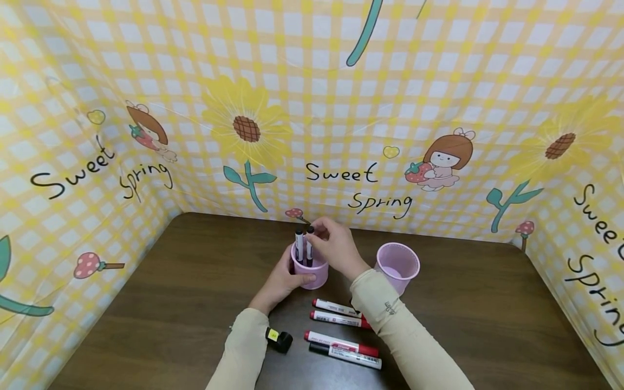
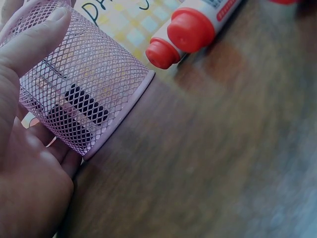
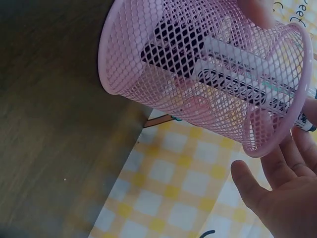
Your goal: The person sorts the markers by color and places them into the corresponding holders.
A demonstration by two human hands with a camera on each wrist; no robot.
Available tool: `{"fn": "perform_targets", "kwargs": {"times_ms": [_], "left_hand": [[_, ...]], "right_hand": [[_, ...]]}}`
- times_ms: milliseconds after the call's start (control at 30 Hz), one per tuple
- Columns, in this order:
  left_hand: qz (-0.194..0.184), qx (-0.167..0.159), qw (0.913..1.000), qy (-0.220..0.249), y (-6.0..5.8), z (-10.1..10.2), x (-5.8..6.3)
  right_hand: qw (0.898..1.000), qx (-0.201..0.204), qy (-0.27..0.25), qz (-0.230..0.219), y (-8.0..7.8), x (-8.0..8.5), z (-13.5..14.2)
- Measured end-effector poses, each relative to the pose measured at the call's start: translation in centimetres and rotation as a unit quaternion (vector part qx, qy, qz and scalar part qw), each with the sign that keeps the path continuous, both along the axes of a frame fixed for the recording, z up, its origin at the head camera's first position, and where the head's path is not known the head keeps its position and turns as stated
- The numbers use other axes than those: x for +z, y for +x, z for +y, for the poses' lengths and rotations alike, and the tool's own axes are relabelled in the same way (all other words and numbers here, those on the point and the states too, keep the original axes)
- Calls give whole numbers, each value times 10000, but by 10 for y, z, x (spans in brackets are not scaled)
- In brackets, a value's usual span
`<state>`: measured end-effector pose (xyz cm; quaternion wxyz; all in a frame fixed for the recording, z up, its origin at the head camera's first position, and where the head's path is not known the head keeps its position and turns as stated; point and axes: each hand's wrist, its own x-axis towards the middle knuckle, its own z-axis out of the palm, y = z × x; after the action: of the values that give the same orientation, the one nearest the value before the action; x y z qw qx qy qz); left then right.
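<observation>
In the head view my left hand [image 1: 280, 281] grips a pink mesh pen cup [image 1: 318, 277] round its side, thumb across the front. Two white whiteboard markers with black ends stand in it, one marker [image 1: 299, 248] to the left, the other marker [image 1: 309, 253] pinched near its top by my right hand [image 1: 336, 246]. Through the mesh of the cup [image 3: 129, 54] in the right wrist view, both markers reach down to the bottom, black ends low. The left wrist view has my left hand [image 2: 34, 173] wrapped round the cup [image 2: 119, 64].
A second pink cup [image 1: 407, 277] stands to the right, beside my right sleeve [image 1: 390, 314]. Nearer me lie red-capped markers [image 1: 336, 342] and a black-capped marker [image 1: 351, 356]. A checked cloth [image 1: 312, 141] walls the back and sides of the brown table [image 1: 161, 303].
</observation>
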<state>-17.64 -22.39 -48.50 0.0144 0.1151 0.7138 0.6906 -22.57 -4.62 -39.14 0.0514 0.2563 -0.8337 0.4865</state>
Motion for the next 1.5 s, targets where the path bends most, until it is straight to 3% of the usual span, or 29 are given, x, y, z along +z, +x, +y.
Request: {"fn": "perform_targets", "kwargs": {"times_ms": [1500], "left_hand": [[-2,81,9998,-154,1,1,-2]], "right_hand": [[9998,75,103,-182,4,-1,0]]}}
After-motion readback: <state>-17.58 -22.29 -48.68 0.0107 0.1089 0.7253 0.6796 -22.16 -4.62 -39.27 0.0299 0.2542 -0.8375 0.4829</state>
